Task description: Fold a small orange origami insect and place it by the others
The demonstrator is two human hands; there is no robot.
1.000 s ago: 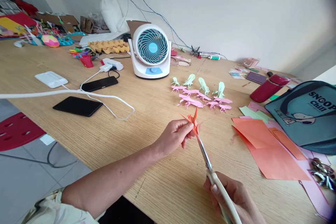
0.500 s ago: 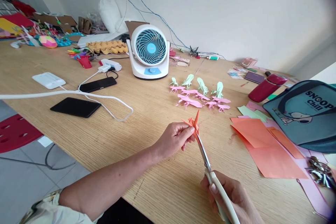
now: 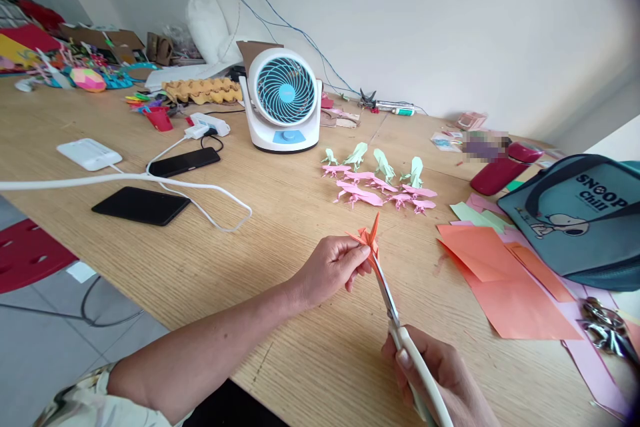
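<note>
Between the thumb and fingers of my left hand is a folded orange origami figure, with pointed flaps sticking up and to the left. My right hand grips the white handles of a pair of scissors. The blades reach up to the lower part of the orange paper and touch it; whether they are cutting into it, I cannot tell. Beyond my hands stand several pink origami insects in rows, with several pale green origami insects behind them.
Orange paper sheets lie at the right over pink strips, beside a teal Snoopy bag and a dark red bottle. A white fan stands at the back. Phones and a white cable occupy the left.
The whole view has shifted very slightly. My hands, the orange figure and the scissors keep almost the same position against each other.
</note>
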